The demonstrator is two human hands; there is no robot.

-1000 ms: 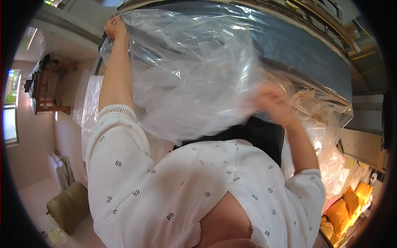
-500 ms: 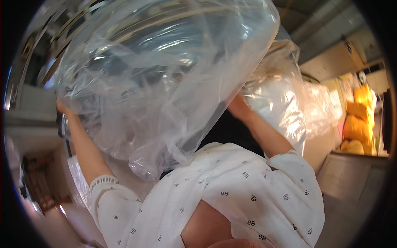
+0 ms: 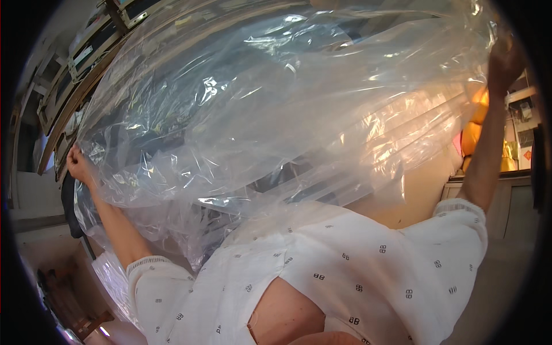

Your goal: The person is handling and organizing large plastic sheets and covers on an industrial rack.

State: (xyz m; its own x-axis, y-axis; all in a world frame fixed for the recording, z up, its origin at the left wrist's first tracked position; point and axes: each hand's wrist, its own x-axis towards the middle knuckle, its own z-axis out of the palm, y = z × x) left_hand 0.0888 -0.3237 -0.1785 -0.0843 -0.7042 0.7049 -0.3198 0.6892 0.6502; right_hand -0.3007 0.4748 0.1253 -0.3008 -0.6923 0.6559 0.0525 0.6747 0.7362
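Observation:
A large clear plastic sheet [image 3: 276,109] stretches across the view between my two raised hands, creased and shiny, with loose folds hanging near my body. On the far left my left hand [image 3: 79,164] pinches its edge, fingers closed. High on the right my right hand [image 3: 506,60] is closed around the sheet's other side, its fingers partly in shadow. Much of what lies behind the film shows only dimly through it.
Wooden racks or frames [image 3: 86,75] stand at the upper left. On the right, orange-yellow bundles [image 3: 472,138] sit on top of a cabinet [image 3: 512,201]. More crumpled clear plastic [image 3: 118,282] hangs at the lower left.
My right hand has swung up and outward to the right, pulling the plastic wide. The sheet went from a bunched, billowing shape to a broad spread. My left hand stays at the left.

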